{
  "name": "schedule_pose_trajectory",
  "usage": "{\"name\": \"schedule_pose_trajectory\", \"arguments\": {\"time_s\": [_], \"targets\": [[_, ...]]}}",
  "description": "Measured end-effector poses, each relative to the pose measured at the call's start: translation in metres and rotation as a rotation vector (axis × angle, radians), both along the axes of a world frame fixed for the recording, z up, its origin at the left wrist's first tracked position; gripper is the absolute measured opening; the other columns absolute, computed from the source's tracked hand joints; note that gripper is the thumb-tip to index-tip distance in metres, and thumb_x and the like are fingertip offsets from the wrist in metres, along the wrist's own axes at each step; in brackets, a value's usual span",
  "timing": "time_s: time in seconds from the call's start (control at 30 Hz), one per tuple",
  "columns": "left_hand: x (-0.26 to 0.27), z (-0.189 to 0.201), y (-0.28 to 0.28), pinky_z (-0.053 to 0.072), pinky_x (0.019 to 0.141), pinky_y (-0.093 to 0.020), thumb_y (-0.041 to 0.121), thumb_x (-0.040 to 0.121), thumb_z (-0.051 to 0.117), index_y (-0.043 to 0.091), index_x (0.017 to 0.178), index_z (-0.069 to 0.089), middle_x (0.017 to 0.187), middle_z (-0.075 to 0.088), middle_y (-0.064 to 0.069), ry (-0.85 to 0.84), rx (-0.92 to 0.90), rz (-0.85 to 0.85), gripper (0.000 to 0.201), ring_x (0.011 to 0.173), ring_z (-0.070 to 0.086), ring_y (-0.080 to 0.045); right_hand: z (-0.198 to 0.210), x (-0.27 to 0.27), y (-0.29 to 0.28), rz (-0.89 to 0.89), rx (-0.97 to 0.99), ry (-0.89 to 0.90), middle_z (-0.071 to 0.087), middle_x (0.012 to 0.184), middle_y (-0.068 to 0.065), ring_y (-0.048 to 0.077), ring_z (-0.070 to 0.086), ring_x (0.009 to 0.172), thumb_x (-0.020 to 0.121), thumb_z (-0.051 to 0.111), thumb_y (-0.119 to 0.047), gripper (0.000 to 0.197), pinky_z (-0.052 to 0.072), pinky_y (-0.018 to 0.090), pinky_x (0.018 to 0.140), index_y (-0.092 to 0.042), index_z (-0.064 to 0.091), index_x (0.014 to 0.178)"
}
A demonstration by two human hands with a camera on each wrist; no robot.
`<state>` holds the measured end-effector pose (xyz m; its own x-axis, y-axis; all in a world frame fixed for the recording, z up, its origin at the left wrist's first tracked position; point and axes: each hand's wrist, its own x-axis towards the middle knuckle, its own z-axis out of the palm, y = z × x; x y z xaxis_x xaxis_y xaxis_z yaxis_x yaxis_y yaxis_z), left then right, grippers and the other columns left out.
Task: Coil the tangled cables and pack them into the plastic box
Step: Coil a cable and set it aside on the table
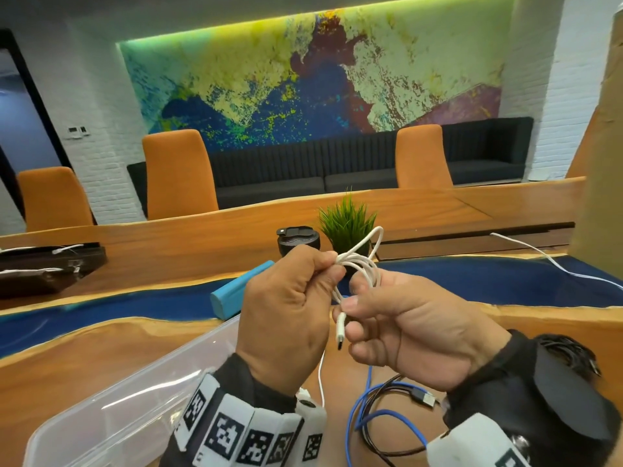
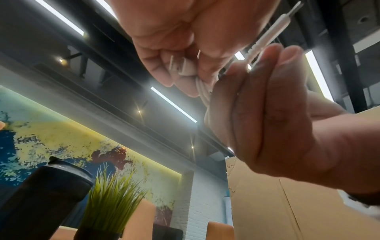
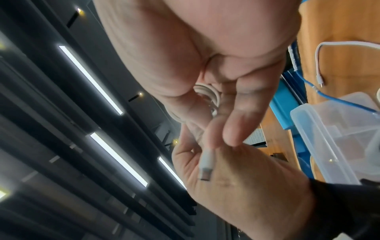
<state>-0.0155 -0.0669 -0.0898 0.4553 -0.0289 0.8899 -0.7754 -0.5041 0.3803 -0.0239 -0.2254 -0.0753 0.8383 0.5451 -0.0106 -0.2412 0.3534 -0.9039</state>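
Both hands are raised above the table with a white cable [image 1: 362, 259] between them. My left hand [image 1: 323, 264] grips the gathered loops of the coil in a fist. My right hand [image 1: 347, 308] pinches the strand near its end, and the connector [image 1: 340, 333] hangs down between the hands. In the left wrist view my left hand [image 2: 164, 48] curls round the white cable [image 2: 186, 69]. The right wrist view shows my right hand [image 3: 226, 113] round the coil [image 3: 207, 93]. The clear plastic box [image 1: 101, 402] lies at lower left, beside the hands.
Blue and black cables [image 1: 374, 402] lie tangled on the wooden table below my hands. Another white cable [image 1: 539, 256] trails at the right, and a black bundle [image 1: 569, 353] sits behind my right wrist. A blue lid [image 1: 236, 291], black cup [image 1: 296, 241] and potted plant [image 1: 347, 224] stand behind.
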Motion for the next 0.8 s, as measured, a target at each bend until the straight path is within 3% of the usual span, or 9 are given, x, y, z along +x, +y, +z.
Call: {"name": "schedule_pose_trajectory", "arguments": {"time_s": [0.1,0.2,0.37,0.47,0.6,0.7,0.8], "targets": [[0.002,0.001,0.003,0.046,0.069,-0.006,0.004,0.086,0.071,0.016,0.090,0.070,0.083,0.069,0.015,0.064,-0.044,-0.019,0.012,0.079,0.065,0.000,0.002,0.002,-0.002,-0.056,-0.067,-0.033,0.055,0.072,0.010,0.012,0.046,0.051,0.087,0.058,0.000,0.015,0.045,0.024,0.046,-0.013,0.058,0.095],[0.010,0.006,0.017,0.050,0.064,-0.012,0.005,0.086,0.072,0.021,0.086,0.069,0.079,0.071,0.010,0.166,-0.152,-0.009,0.016,0.074,0.067,-0.005,0.005,0.007,-0.015,-0.237,-0.310,-0.225,0.057,0.065,0.007,0.014,0.048,0.052,0.091,0.057,0.003,0.024,0.045,0.027,0.047,-0.010,0.064,0.110],[0.021,0.014,0.046,0.058,0.066,-0.028,0.007,0.084,0.074,0.019,0.084,0.071,0.078,0.073,0.004,0.293,-0.189,0.031,0.012,0.072,0.069,-0.013,0.015,0.018,-0.047,-0.786,-0.850,-0.675,0.064,0.063,0.000,0.006,0.057,0.049,0.093,0.060,-0.007,0.020,0.050,0.021,0.050,-0.022,0.073,0.087],[0.022,0.006,0.040,0.058,0.068,-0.036,0.012,0.087,0.072,0.022,0.086,0.070,0.078,0.072,0.008,0.351,-0.049,0.075,0.010,0.071,0.069,-0.009,0.017,0.020,-0.058,-0.956,-0.904,-0.848,0.065,0.067,-0.007,0.003,0.061,0.059,0.093,0.060,-0.010,0.022,0.050,0.025,0.057,-0.027,0.071,0.086],[0.025,-0.004,0.035,0.057,0.071,-0.039,0.023,0.092,0.066,0.028,0.094,0.069,0.080,0.070,0.013,0.408,0.128,0.200,0.007,0.076,0.066,-0.007,0.019,0.017,-0.058,-1.030,-0.901,-1.062,0.061,0.078,-0.016,0.006,0.060,0.073,0.093,0.059,-0.010,0.018,0.050,0.025,0.067,-0.024,0.071,0.094],[0.023,-0.005,0.032,0.054,0.075,-0.038,0.026,0.095,0.062,0.031,0.104,0.070,0.085,0.070,0.013,0.410,0.223,0.276,0.013,0.081,0.063,-0.009,0.019,0.017,-0.056,-1.076,-0.901,-1.192,0.062,0.083,-0.010,0.011,0.060,0.077,0.092,0.059,-0.009,0.016,0.055,0.035,0.073,-0.017,0.072,0.098],[0.024,-0.006,0.031,0.050,0.070,-0.034,0.029,0.097,0.057,0.031,0.100,0.068,0.080,0.067,0.010,0.456,0.281,0.334,0.011,0.077,0.058,-0.011,0.018,0.017,-0.055,-1.099,-0.904,-1.287,0.065,0.087,-0.002,0.015,0.060,0.080,0.092,0.060,-0.007,0.016,0.057,0.041,0.072,-0.013,0.073,0.099]]}}
